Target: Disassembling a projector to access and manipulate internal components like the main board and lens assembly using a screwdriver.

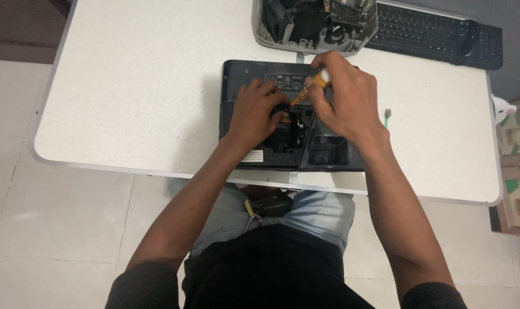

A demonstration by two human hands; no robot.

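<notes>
Closing around a yellow screwdriver [310,90], the right hand's grip [343,97] angles it into the black device [242,77].

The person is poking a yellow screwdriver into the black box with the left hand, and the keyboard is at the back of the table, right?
Nearly. The head view shows the yellow screwdriver in the right hand, not the left. The left hand rests on the black box. The keyboard is at the back of the table.
</notes>
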